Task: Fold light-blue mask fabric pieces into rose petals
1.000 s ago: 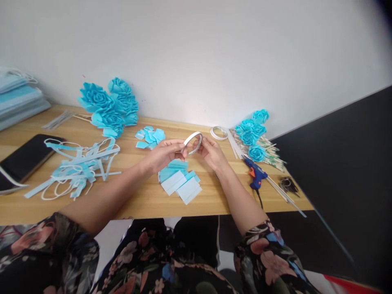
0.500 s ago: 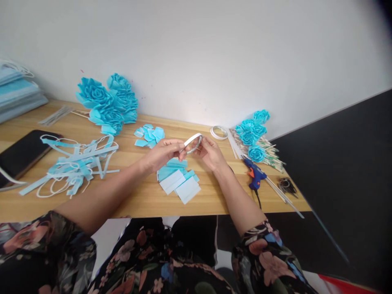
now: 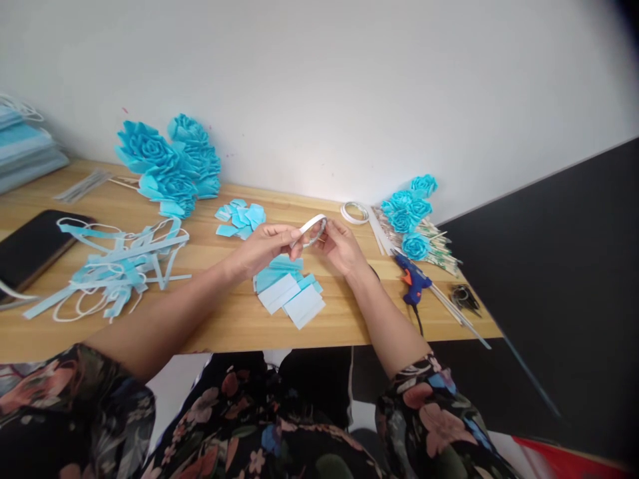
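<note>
A narrow roll of white tape (image 3: 312, 225) is held up on its edge between my two hands, above the table. My left hand (image 3: 272, 247) pinches its near left side between thumb and fingers. At the far right side of the ring, the fingers of my right hand (image 3: 342, 245) are closed on it. Just below my hands lie cut light-blue and white fabric rectangles (image 3: 292, 296). Small blue cut petals (image 3: 242, 218) form a loose pile beyond my left hand. Another white tape roll (image 3: 354, 212) lies flat beyond my right hand.
Blue fabric roses (image 3: 172, 163) stand at the back left; smaller ones (image 3: 407, 209) lie right. A blue glue gun (image 3: 413, 278) and sticks (image 3: 454, 307) lie right of my arm. Left are mask strips with ear loops (image 3: 120, 263), a phone (image 3: 40, 246) and stacked masks (image 3: 27, 150).
The whole view has shifted slightly. Both hands keep their grip on the tape roll, which looks almost unmoved between them.
</note>
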`<state>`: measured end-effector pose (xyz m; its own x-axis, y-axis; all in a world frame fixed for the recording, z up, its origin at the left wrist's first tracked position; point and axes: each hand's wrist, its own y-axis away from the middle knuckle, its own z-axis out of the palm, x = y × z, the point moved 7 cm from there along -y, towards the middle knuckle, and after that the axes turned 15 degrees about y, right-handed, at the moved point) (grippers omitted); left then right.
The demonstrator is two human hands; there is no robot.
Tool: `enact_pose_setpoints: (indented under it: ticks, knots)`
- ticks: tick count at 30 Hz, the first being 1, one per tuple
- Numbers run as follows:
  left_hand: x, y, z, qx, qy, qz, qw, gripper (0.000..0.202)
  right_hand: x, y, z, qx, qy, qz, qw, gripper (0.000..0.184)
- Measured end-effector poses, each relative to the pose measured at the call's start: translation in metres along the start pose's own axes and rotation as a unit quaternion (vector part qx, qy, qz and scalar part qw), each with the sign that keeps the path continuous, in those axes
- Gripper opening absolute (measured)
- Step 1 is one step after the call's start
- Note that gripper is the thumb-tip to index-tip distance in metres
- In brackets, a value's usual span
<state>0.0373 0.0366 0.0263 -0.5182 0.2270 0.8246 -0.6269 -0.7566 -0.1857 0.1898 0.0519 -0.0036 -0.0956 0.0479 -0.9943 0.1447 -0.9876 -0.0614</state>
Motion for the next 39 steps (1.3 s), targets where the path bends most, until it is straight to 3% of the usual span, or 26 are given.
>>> enact_pose_setpoints:
  ticks: [14, 39]
  knots:
    - [0.0014, 0.0004, -0.0038, 0.042, 0.029, -0.008, 0.999, 0.036, 0.0000, -0.0007, -0.0010, 0.005, 0.002, 0.001, 1.000, 0.032]
    - [0.0013, -0.0015, -0.0075, 0.044, 0.021, 0.010, 0.999, 0.034, 0.0002, -0.0018, -0.0012, 0.011, 0.014, 0.023, 1.000, 0.039]
